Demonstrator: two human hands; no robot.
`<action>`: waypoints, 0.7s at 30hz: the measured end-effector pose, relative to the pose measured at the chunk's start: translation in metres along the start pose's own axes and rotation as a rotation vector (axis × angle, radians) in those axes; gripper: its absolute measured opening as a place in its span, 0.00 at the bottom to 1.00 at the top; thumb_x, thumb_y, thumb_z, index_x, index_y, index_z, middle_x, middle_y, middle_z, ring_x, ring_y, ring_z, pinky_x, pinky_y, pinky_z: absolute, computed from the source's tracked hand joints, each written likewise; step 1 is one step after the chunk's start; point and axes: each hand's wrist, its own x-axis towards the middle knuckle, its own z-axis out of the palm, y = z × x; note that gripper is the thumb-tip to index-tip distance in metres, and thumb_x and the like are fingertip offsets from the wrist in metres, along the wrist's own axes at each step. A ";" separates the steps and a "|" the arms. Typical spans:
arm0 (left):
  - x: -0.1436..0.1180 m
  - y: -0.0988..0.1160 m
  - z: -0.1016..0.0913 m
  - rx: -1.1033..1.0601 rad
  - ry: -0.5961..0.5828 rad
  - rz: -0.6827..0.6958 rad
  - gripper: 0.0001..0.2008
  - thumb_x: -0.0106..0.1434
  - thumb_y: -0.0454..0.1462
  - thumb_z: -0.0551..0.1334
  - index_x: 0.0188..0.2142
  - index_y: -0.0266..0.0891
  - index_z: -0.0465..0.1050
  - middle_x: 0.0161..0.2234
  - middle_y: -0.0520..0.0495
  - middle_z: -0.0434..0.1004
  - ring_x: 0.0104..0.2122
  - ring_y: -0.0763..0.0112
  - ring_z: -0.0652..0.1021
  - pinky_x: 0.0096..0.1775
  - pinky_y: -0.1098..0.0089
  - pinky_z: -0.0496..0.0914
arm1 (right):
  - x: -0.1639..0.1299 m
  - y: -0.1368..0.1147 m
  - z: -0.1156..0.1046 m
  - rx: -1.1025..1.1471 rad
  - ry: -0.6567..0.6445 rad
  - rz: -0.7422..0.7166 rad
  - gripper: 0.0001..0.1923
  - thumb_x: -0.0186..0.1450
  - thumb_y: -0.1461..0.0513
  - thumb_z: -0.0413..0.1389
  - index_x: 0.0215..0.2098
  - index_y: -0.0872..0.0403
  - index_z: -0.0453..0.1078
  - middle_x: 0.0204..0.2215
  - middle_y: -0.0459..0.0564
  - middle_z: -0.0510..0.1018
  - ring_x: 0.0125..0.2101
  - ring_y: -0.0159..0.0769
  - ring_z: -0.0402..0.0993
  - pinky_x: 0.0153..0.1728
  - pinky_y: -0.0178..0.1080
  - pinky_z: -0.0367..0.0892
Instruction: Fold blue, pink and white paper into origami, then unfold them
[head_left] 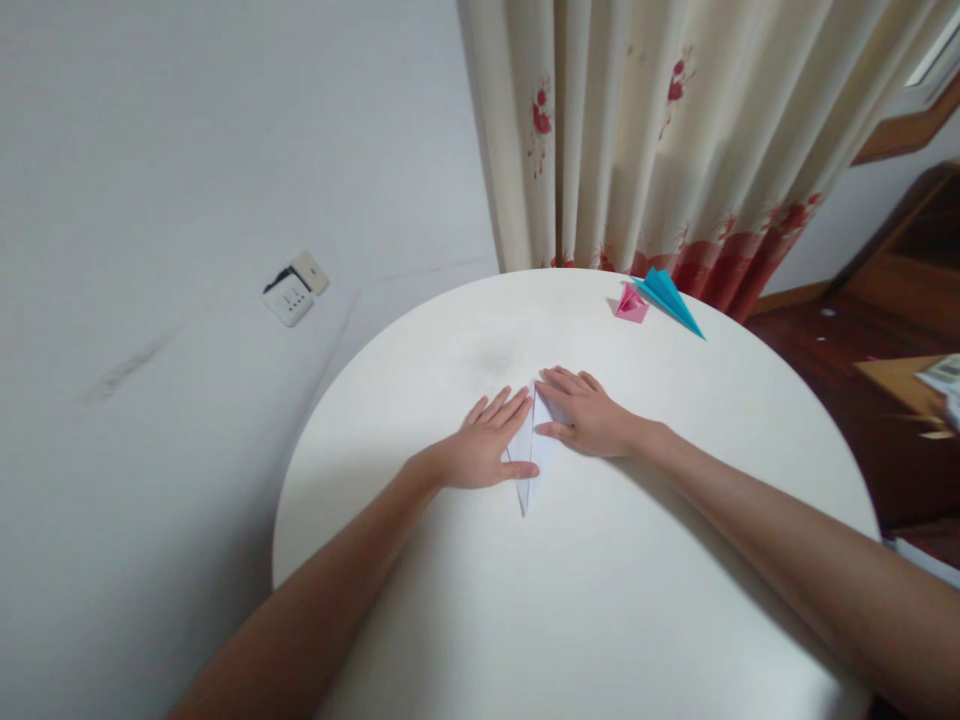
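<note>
A folded sheet of white paper lies flat on the round white table, its narrow point toward me and a crease running along its middle. My left hand rests on its left side, fingers spread and thumb laid across the crease. On the right part of the sheet lies my right hand, palm down with fingers stretched out and the thumb touching near the crease. Both hands cover the paper's outer edges and part of its far end.
Near the table's far right edge lie a blue paper plane and a pink folded paper piece. A flowered curtain hangs behind the table. The left wall carries a socket. Wooden furniture stands at the right.
</note>
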 end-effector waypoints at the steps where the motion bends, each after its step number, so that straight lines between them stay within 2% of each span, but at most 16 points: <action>1: 0.000 0.000 0.000 -0.001 -0.001 -0.002 0.52 0.62 0.64 0.48 0.70 0.35 0.29 0.71 0.39 0.26 0.69 0.53 0.32 0.66 0.53 0.33 | -0.001 -0.001 0.001 -0.013 -0.014 -0.005 0.39 0.70 0.44 0.43 0.70 0.57 0.49 0.70 0.63 0.48 0.69 0.54 0.41 0.65 0.61 0.42; 7: -0.001 0.000 0.002 -0.023 0.034 0.016 0.50 0.62 0.64 0.47 0.71 0.38 0.30 0.71 0.40 0.27 0.70 0.53 0.34 0.65 0.51 0.33 | -0.002 -0.009 0.009 -0.051 -0.005 -0.027 0.36 0.73 0.48 0.36 0.71 0.61 0.45 0.70 0.63 0.46 0.69 0.51 0.40 0.65 0.62 0.41; 11: 0.000 -0.003 0.004 -0.030 0.046 0.035 0.49 0.62 0.64 0.48 0.71 0.41 0.32 0.71 0.40 0.29 0.70 0.52 0.35 0.65 0.50 0.34 | -0.003 -0.009 0.007 -0.059 -0.012 0.005 0.36 0.72 0.49 0.37 0.70 0.62 0.46 0.70 0.63 0.46 0.69 0.53 0.39 0.65 0.63 0.43; 17: -0.001 -0.004 0.003 -0.051 0.060 0.051 0.46 0.62 0.63 0.50 0.71 0.47 0.36 0.71 0.42 0.31 0.70 0.51 0.36 0.65 0.48 0.35 | -0.002 0.002 0.000 -0.048 -0.004 0.012 0.31 0.72 0.50 0.41 0.68 0.54 0.53 0.70 0.59 0.50 0.68 0.56 0.44 0.63 0.65 0.47; 21: -0.001 -0.004 0.003 -0.052 0.067 0.071 0.45 0.62 0.63 0.50 0.71 0.48 0.39 0.72 0.45 0.33 0.70 0.51 0.36 0.65 0.47 0.34 | -0.002 0.004 -0.001 -0.050 -0.002 0.024 0.32 0.72 0.50 0.42 0.69 0.53 0.51 0.69 0.59 0.50 0.68 0.55 0.44 0.63 0.65 0.48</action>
